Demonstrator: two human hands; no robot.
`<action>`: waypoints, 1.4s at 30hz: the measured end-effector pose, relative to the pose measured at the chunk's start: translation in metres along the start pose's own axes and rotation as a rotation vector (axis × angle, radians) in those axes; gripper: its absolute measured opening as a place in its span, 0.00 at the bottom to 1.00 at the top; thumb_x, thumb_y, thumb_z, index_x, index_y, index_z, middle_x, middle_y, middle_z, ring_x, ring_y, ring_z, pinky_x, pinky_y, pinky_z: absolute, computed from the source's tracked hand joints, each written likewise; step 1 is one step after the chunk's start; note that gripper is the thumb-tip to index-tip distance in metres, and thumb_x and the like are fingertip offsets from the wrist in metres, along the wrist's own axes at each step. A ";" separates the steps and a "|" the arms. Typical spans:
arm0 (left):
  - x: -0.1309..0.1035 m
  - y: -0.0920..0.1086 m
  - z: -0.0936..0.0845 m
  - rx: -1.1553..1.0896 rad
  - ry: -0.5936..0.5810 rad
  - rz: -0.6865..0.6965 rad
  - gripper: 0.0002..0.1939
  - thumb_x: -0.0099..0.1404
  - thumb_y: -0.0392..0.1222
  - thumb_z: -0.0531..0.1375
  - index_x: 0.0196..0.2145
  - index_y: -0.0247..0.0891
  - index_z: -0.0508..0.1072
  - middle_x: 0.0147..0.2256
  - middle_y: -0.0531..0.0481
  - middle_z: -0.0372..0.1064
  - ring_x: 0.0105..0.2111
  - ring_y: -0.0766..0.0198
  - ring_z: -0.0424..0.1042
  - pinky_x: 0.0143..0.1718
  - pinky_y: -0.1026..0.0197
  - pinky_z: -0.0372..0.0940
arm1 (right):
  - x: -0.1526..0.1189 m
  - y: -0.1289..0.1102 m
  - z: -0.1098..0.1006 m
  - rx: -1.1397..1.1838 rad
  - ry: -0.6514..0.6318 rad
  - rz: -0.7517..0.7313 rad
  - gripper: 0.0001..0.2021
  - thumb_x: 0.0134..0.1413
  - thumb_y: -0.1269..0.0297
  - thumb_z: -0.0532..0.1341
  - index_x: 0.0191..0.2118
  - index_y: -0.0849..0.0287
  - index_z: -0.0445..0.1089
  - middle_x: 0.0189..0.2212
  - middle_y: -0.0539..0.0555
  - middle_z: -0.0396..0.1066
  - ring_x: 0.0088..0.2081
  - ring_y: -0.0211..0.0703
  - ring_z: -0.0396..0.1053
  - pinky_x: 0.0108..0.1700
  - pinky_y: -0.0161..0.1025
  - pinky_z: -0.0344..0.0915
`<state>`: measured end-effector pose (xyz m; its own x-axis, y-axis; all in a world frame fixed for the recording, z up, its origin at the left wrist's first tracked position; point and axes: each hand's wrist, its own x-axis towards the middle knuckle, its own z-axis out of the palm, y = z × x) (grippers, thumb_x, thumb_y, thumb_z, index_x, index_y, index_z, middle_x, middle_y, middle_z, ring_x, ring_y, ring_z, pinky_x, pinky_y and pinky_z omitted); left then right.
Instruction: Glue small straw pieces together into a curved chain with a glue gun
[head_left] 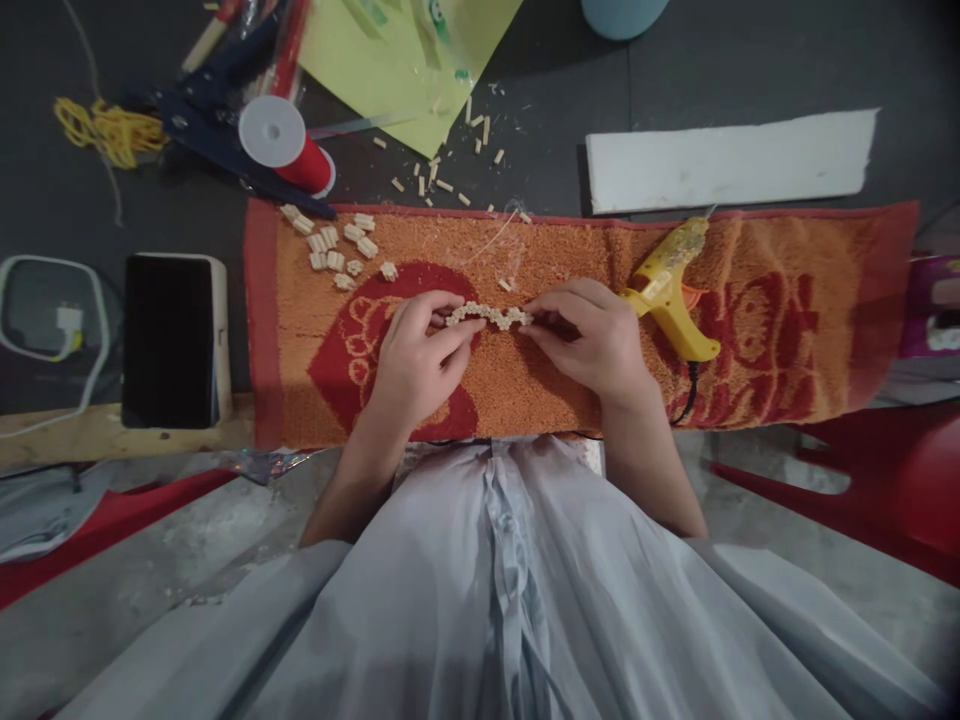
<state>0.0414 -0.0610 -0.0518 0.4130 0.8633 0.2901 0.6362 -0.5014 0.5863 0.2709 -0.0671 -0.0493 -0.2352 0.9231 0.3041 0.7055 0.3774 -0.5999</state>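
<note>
A dark phone [169, 340] lay at the left. On the orange towel [787, 300], the left hand [416, 365] and right hand [592, 340] each pinched an end of a curved chain of small pale pieces [489, 316]. A yellow glue gun [670, 293] rested just right.

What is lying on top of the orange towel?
On the towel lie a yellow glue gun, loose small pale pieces and a curved strip of joined pieces, held by the left hand and right hand. The hands cover the towel beneath them.
</note>
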 end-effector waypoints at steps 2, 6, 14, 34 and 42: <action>0.000 0.000 0.000 -0.002 0.011 0.015 0.12 0.68 0.33 0.58 0.43 0.42 0.79 0.48 0.46 0.69 0.46 0.62 0.70 0.48 0.56 0.70 | 0.000 0.000 0.000 -0.005 0.008 0.003 0.04 0.60 0.63 0.63 0.37 0.55 0.75 0.34 0.55 0.77 0.35 0.47 0.73 0.37 0.44 0.69; 0.000 0.000 0.000 0.015 0.002 0.008 0.12 0.68 0.33 0.58 0.43 0.43 0.79 0.48 0.46 0.69 0.46 0.62 0.70 0.47 0.57 0.70 | 0.000 0.001 0.001 0.013 0.015 -0.005 0.04 0.59 0.64 0.63 0.38 0.55 0.75 0.35 0.56 0.77 0.36 0.48 0.73 0.39 0.45 0.70; 0.000 -0.001 0.001 0.020 0.048 0.067 0.11 0.67 0.32 0.59 0.43 0.41 0.79 0.47 0.45 0.69 0.45 0.62 0.70 0.46 0.57 0.71 | -0.001 0.002 0.002 0.000 0.034 -0.032 0.04 0.59 0.65 0.63 0.38 0.56 0.76 0.35 0.56 0.77 0.37 0.48 0.73 0.39 0.45 0.70; -0.001 -0.002 0.001 0.012 0.016 0.020 0.12 0.68 0.33 0.58 0.43 0.43 0.79 0.48 0.46 0.69 0.45 0.61 0.69 0.47 0.56 0.70 | -0.001 0.003 0.001 0.016 0.004 -0.010 0.05 0.60 0.64 0.63 0.39 0.55 0.76 0.36 0.56 0.77 0.37 0.48 0.73 0.39 0.45 0.70; -0.001 -0.001 0.002 0.016 0.026 0.012 0.12 0.68 0.33 0.58 0.43 0.42 0.79 0.48 0.46 0.69 0.45 0.62 0.70 0.47 0.56 0.70 | -0.001 0.002 -0.001 0.016 -0.006 -0.018 0.05 0.60 0.62 0.63 0.38 0.56 0.75 0.34 0.56 0.77 0.35 0.46 0.72 0.37 0.43 0.69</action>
<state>0.0419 -0.0613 -0.0545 0.4040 0.8583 0.3164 0.6415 -0.5124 0.5709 0.2729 -0.0670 -0.0500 -0.2520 0.9164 0.3109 0.6901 0.3954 -0.6062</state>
